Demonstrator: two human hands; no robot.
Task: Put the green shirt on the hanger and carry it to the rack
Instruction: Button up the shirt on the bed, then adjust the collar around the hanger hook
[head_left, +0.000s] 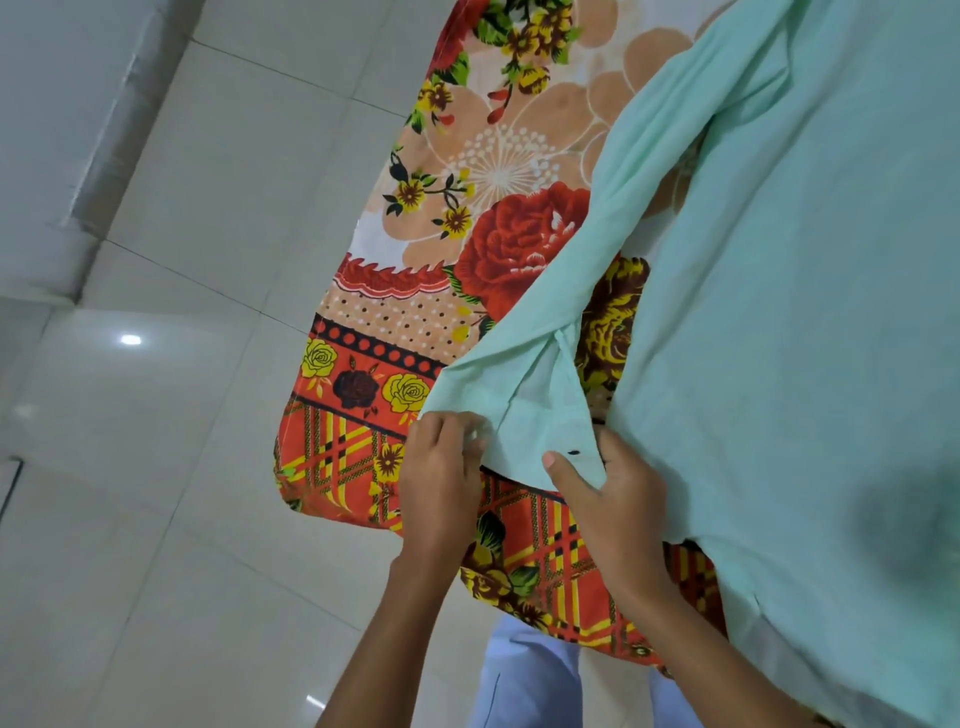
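Left hand (441, 467) pinches cuff edge of sleeve (524, 410); right hand (608, 499) grips same cuff, thumb beside dark button (573, 452). Green shirt (805, 322) lies spread on floral bedsheet (467, 218) — no hanger, no rack visible. Likely step: straightening or undoing cuff before hanging. Next move needs hanger fetched — then fed into shoulders.

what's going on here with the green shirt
A person has the green shirt spread on a floral bedsheet and is working at its sleeve cuff. The left hand pinches one edge of the cuff, and the right hand grips the other side near a small dark button. No hanger or rack is in view.
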